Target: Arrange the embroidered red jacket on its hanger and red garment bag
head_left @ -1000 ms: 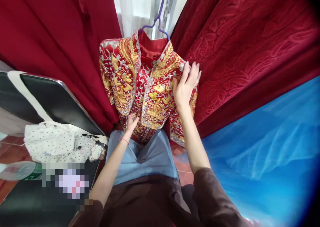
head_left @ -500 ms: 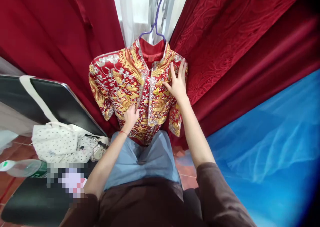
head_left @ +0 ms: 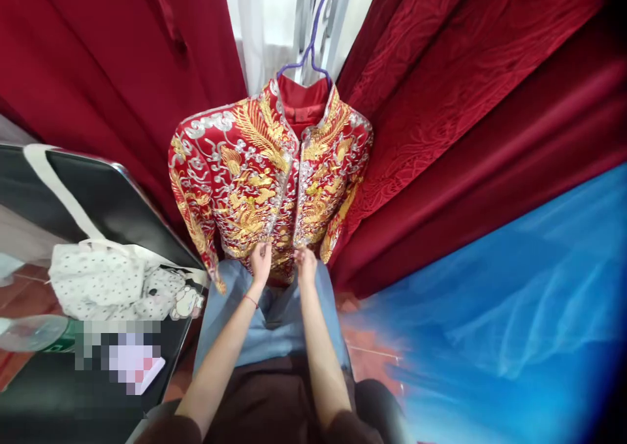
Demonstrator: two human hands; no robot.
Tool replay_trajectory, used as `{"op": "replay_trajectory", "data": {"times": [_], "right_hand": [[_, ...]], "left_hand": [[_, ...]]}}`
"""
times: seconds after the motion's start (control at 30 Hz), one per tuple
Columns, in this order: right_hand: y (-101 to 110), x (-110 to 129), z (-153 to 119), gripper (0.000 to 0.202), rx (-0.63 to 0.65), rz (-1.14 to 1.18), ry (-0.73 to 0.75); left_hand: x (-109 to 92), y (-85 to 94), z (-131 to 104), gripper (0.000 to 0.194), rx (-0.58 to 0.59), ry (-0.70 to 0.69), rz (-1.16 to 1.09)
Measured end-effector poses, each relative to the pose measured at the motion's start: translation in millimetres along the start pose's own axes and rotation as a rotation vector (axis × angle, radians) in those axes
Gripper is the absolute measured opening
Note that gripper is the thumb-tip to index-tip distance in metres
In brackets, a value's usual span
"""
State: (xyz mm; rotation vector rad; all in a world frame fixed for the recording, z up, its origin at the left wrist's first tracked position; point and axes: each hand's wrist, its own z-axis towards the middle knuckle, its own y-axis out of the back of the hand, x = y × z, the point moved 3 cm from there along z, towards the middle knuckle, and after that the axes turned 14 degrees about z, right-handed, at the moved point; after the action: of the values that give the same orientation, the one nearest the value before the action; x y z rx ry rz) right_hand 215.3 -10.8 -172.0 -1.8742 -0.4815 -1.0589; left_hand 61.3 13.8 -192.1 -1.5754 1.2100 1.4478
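A red jacket [head_left: 249, 189] with gold and silver embroidery hangs from a purple hanger [head_left: 312, 52] in front of me. Its front is parted by a narrow gap, and its lower end reaches my knees. My left hand [head_left: 261, 261] is closed on the lower front edge of one panel. Close beside it, my right hand [head_left: 306, 263] pinches the bottom corner of the other panel. Both sleeves droop at the sides. The hanger's arms are hidden inside the shoulders.
Red curtains [head_left: 122, 59] flank the jacket. On the left, a black chair [head_left: 112, 196] bears a dotted white bag [head_left: 98, 281], a clear bottle [head_left: 36, 333] and a partly blurred lilac item [head_left: 149, 373]. Blue sheer fabric [head_left: 509, 300] spreads at the right.
My right hand has come down from the jacket's shoulder to its lower front edge and closed there. My left hand has slid lower. The jacket's sleeves hang lower.
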Motion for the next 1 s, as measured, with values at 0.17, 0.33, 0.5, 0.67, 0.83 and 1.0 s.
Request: {"op": "replay_trajectory", "data": {"times": [0.17,0.33,0.5,0.67,0.83,1.0], "right_hand": [[9,-61,14,0.036,-0.065,0.146,-0.267],[1,-78,25,0.030,-0.077,0.268,-0.324],[14,-92,-4,0.026,0.046,0.304,-0.441],[36,-89,-28,0.025,0.153,0.288,-0.542],[42,-75,-27,0.021,0.252,0.264,-0.521],[44,-68,-28,0.025,0.327,0.213,-0.503]], "left_hand": [[42,4.7,29,0.017,-0.059,0.251,-0.176],[47,13.6,42,0.018,-0.138,0.356,-0.381],[69,21.9,1,0.024,-0.144,0.354,-0.480],[78,29.6,-24,0.034,-0.099,0.330,-0.471],[69,21.5,-31,0.044,0.073,0.343,-0.453],[66,17.7,-36,0.040,0.107,0.340,-0.439]]}}
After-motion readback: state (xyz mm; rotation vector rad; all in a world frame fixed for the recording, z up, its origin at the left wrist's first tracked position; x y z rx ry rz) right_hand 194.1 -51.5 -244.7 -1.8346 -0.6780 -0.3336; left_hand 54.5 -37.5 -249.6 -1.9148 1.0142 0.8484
